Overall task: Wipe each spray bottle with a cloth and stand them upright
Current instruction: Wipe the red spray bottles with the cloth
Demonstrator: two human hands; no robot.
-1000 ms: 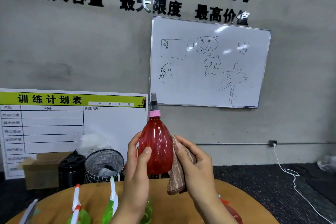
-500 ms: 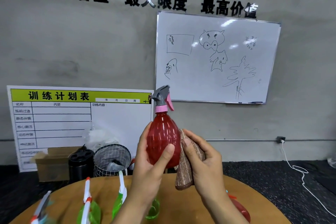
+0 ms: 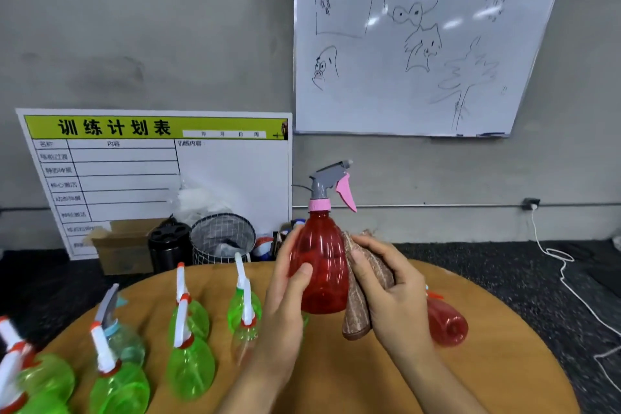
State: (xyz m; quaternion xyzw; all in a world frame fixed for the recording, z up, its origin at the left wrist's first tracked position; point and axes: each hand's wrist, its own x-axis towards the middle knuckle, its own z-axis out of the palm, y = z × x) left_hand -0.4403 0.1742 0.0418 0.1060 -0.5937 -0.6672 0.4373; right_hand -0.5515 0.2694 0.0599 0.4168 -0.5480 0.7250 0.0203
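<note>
Since half a second ago, the red spray bottle [image 3: 319, 265] has turned, its pink trigger now swung out to the right, and more of the round wooden surface [image 3: 386, 376] has come into sight. Left hand [image 3: 285, 296] grips the bottle upright above the surface, thumb across its front. Right hand [image 3: 391, 289] holds the brown cloth [image 3: 356, 309] pressed against the bottle's right side. Green spray bottles [image 3: 191, 363] stand left of it; another red bottle [image 3: 447, 323] lies to its right.
</note>
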